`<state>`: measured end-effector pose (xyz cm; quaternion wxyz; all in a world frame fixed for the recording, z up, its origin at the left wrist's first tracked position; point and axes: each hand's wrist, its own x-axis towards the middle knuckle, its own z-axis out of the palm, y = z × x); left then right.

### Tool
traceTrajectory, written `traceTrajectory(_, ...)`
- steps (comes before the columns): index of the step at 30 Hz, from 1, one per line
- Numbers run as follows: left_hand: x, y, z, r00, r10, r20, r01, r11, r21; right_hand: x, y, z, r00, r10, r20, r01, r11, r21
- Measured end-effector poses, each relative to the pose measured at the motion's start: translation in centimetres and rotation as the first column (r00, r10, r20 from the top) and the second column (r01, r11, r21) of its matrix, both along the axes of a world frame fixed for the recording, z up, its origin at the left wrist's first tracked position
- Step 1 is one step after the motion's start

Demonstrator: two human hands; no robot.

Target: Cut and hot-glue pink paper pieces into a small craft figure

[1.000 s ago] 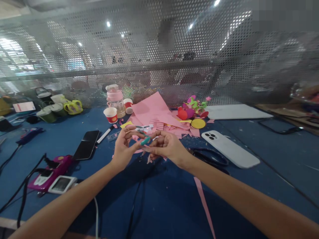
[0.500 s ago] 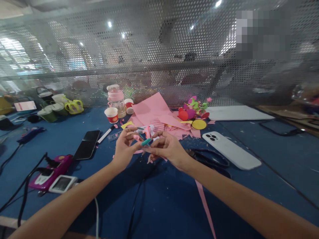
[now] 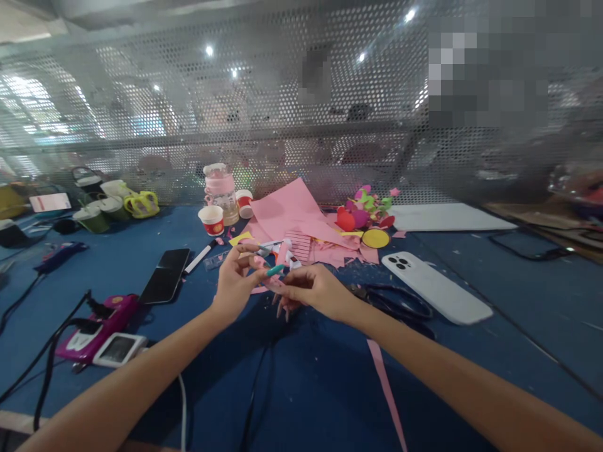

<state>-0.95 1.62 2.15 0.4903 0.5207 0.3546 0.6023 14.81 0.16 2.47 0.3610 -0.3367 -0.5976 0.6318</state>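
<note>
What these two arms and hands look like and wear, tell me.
The left hand and right hand are ungloved. The left forearm and right forearm show no sleeves, and no watch or bracelet shows at either wrist. Nail details are too small to tell.

Over a blue tabletop (image 3: 306, 389), the left hand (image 3: 235, 279) and the right hand (image 3: 318, 289) hung close together, fingers bent; a slender teal tip (image 3: 276, 270) showed at the left thumb, and anything pinched between was too small to tell. Flat pink paper sheets (image 3: 296, 210) lay beyond. A dark-blue tool with looped handles (image 3: 396, 288) lay near a white rectangular phone (image 3: 438, 289).
</note>
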Motion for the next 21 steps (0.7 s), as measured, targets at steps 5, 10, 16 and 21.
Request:
traceTrajectory(5, 0.0, -0.1, -0.1, 0.999, -0.024, -0.032, 0.024, 1.0, 0.003, 0.0, 0.1, -0.4, 0.997, -0.058, 0.053, 0.056, 0.998, 0.042)
traceTrajectory(10, 0.1, -0.1, 0.0, 0.998, -0.041, -0.039, 0.041, 0.999, -0.004, -0.2, 0.1, -0.5, 0.994, -0.078, 0.07, 0.075, 0.996, 0.057)
traceTrajectory(16, 0.1, 0.0, 0.1, 0.998, -0.053, -0.037, 0.054, 0.998, 0.034, 0.3, 0.2, 0.2, 0.987, 0.023, 0.159, -0.031, 0.998, 0.049)
traceTrajectory(21, 0.1, 0.1, 0.1, 0.997, -0.013, -0.071, 0.015, 0.999, 0.035, 0.9, 0.6, 0.5, 0.961, 0.065, 0.267, -0.089, 0.993, 0.077)
